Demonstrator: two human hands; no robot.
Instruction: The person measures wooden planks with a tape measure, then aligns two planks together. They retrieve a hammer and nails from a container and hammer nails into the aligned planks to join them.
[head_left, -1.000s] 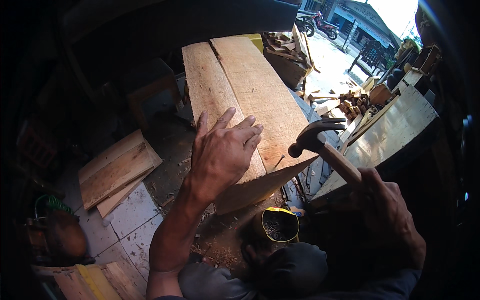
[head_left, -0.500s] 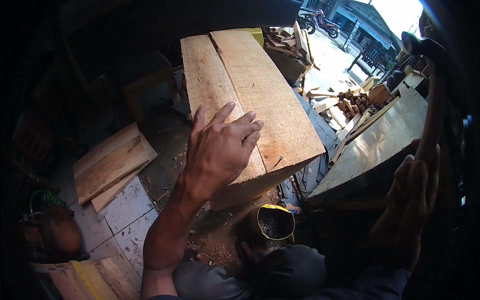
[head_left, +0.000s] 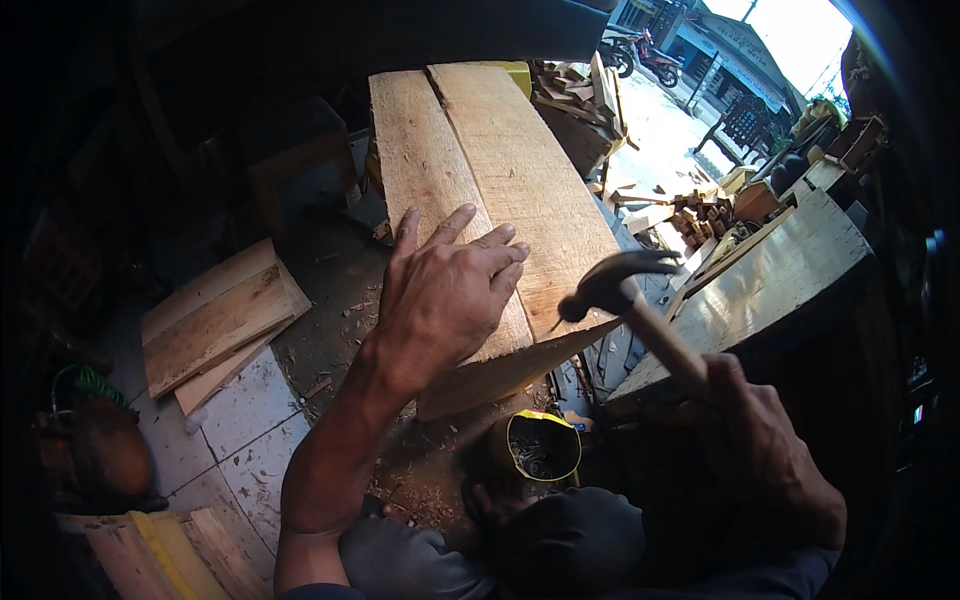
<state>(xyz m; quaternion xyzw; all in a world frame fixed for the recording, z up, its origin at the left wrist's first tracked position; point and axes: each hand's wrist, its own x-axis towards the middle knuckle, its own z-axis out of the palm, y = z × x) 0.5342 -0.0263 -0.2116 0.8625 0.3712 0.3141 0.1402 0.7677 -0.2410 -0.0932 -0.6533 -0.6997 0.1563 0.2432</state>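
My left hand [head_left: 445, 285] lies with fingers spread on two pale boards [head_left: 545, 190] placed side by side, a narrow gap running between them at the far end. They form the top of a wooden box [head_left: 500, 375]. My right hand [head_left: 760, 430] is wrapped round the wooden handle of a claw hammer [head_left: 615, 285]. Its dark head is over the near right corner of the boards, right at a nail [head_left: 556, 325] standing partly out of the wood. The hammer head covers the nail's top, so I cannot tell whether they touch.
A yellow-rimmed bucket [head_left: 545, 447] holding many nails stands below the box's near end. Loose boards [head_left: 215, 320] lie on the floor at left. On the right is a large wooden panel [head_left: 770, 285], with wood offcuts [head_left: 705, 215] beyond it. Shavings litter the floor.
The hammer has swung down and leftward from its raised place at the right, to the nail. My left hand stays on the boards.
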